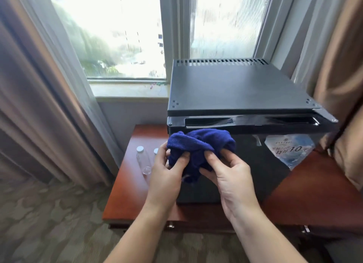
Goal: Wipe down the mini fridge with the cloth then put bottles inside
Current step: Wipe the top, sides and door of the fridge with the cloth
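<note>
A black mini fridge (241, 89) stands on a reddish wooden table (125, 196), its door closed, with a blue-and-white sticker (288, 150) on the glossy front. Both hands hold a bunched dark blue cloth (198, 144) in front of the door's upper left part. My left hand (167, 174) grips the cloth's left side and my right hand (227, 176) pinches its right side. A clear bottle with a white cap (143, 160) lies on the table left of the fridge. A second bottle's cap (156, 151) shows behind my left hand; the rest is hidden.
A window (121, 32) with a pale sill is behind the table. Brown curtains (33, 97) hang at the left and also at the right beside the fridge. Patterned carpet (51, 223) covers the floor. A drawer knob (170, 226) sits under the table's front edge.
</note>
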Tool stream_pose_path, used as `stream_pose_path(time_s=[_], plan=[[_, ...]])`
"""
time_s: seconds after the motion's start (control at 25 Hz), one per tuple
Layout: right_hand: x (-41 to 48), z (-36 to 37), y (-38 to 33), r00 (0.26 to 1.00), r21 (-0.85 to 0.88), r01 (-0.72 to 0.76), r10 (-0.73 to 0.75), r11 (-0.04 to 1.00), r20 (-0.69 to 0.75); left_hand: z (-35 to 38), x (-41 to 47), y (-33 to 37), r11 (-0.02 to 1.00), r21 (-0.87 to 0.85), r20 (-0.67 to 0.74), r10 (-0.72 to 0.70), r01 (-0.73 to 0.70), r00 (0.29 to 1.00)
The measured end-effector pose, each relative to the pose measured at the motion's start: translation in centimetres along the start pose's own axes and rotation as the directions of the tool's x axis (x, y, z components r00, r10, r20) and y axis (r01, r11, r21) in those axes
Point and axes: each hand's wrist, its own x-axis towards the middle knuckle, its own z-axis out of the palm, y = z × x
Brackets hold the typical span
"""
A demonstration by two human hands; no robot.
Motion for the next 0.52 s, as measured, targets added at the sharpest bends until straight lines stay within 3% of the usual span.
stream_pose_path(time_s=[0.08,0.16,0.32,0.36,0.44,0.52], plan=[[-1.0,-0.1,0.6,0.999,-0.024,0.017,-0.017,1.000,0.036,-0.7,-0.8,0.4,0.996,-0.062,0.071,-0.066,0.070,0.995],[-2.1,0.2,1.8,0.998,-0.158,0.049,-0.041,0.986,0.053,-2.0,-1.9,0.2,0.984,-0.112,0.134,-0.120,0.136,0.984],[-5.1,2.0,3.6,0.980,-0.393,0.162,-0.099,0.905,0.175,-4.5,-3.4,0.0,0.981,-0.080,0.127,-0.167,0.178,0.978],[-5.7,2.7,3.8,0.971,-0.421,0.213,-0.142,0.882,0.193,-5.0,-3.5,0.2,0.989,-0.033,0.120,-0.136,0.141,0.983],[-5.9,3.7,3.5,0.954,-0.428,0.297,-0.248,0.853,0.166,-5.3,-2.6,1.1,0.989,0.128,0.112,0.056,-0.071,0.992],[-5.0,4.4,2.4,0.940,-0.402,0.338,-0.322,0.851,0.108,-4.9,-1.0,2.6,0.924,0.261,0.148,0.247,-0.278,0.958]])
